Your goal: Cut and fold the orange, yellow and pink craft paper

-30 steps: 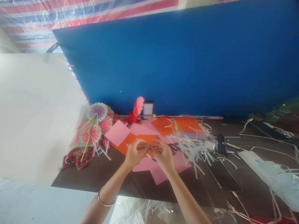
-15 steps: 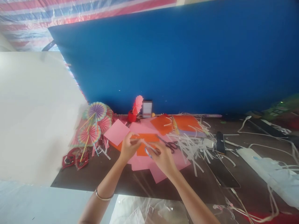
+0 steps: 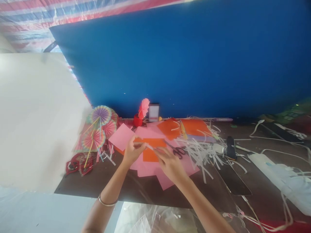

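Note:
My left hand (image 3: 133, 151) is closed in a pinch on one end of a narrow pale strip (image 3: 149, 146), probably paper. The strip slants down to the fingertips of my right hand (image 3: 170, 162), which close on its other end. Both hands hover over an orange sheet (image 3: 152, 157) lying on pink sheets (image 3: 147, 169). A pink square sheet (image 3: 121, 137) lies left of my left hand. Dark-handled scissors (image 3: 179, 152) rest just right of my right fingers.
Folded paper fans (image 3: 93, 138) on sticks and a red packet (image 3: 79, 164) lie at the left. White paper strips (image 3: 198, 150) heap up at the right, near a phone (image 3: 234, 178) and cables. A blue panel (image 3: 184, 64) stands behind the table (image 3: 170, 198).
My right hand has shifted slightly and its fingers have straightened. A small blue-and-white thing that showed under those fingers is out of sight now. My left hand keeps its pinch.

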Motion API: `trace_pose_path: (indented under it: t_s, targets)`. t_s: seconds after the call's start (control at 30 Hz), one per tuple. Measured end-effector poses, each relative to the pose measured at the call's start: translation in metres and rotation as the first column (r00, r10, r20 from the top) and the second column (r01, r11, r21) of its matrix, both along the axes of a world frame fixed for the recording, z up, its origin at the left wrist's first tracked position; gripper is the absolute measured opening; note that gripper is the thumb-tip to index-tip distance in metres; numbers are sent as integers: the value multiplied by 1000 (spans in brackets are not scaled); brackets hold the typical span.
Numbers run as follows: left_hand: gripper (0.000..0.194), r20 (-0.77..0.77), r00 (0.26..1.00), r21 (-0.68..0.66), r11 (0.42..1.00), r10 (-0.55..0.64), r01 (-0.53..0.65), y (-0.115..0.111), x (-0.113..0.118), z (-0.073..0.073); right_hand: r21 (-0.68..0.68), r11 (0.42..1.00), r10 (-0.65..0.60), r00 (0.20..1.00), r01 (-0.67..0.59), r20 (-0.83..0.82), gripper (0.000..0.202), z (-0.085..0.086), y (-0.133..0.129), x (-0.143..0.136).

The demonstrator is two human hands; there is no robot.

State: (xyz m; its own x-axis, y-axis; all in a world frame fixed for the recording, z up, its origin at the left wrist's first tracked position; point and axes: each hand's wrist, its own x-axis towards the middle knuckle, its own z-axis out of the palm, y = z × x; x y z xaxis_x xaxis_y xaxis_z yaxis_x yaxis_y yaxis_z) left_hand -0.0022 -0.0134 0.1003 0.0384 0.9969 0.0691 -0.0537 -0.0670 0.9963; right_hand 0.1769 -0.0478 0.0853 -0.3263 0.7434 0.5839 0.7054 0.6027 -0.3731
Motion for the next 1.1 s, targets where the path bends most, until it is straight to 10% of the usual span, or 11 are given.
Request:
trace_pose_path:
  t_s: [0.2,0.67,0.9,1.1]
  targets:
    - [35,168,985,-37,999,41,-35,1,7,-2,-191,976,49,957,-107,-285,28,3,3,-2]
    - [25,191,981,82,996,30,-47,-22,34,-25,-597,773,-268,743,-215,-614,39,8,0,-13]
    - [19,155,982,72,990,108,-120,-20,35,-30,-588,788,-229,799,-184,-557,39,7,1,-13]
    - [23,34,993,99,989,111,-114,-13,26,-33,-379,918,-8,950,-117,-313,25,18,3,-7]
